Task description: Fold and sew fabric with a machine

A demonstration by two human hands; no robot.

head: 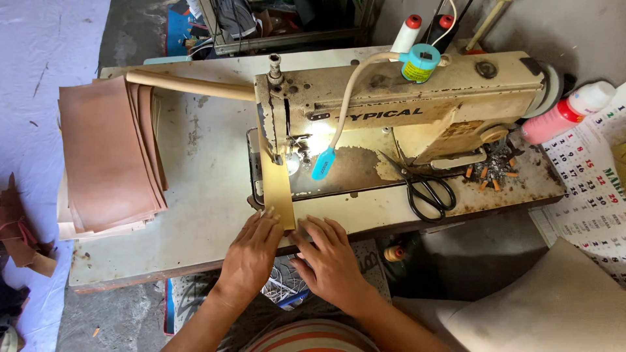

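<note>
A narrow tan leather strip (276, 189) lay on the bed of the old cream sewing machine (404, 111), running from under the needle area toward the front edge of the worktop (202, 176), where both hands met it. The left hand (251, 254) rested palm down, fingers extended and flat, fingertips pressing the near end of the strip from its left side; it pinned rather than clasped. The right hand (329, 261) lay likewise flat and unclenched just beside the strip's right edge, fingertips touching or nearly touching it, wrist angled in from the lower right. Judged from this, feeding well called for light, even pressure from both sides so the strip stayed straight under the foot, with fingers kept well back from the needle. A stack of brown leather pieces (111, 156) sat at the worktop's left edge, well apart. Black-handled scissors (427, 189) lay on the machine bed to the right, and a pink bottle (564, 114) stood near the right end.
</note>
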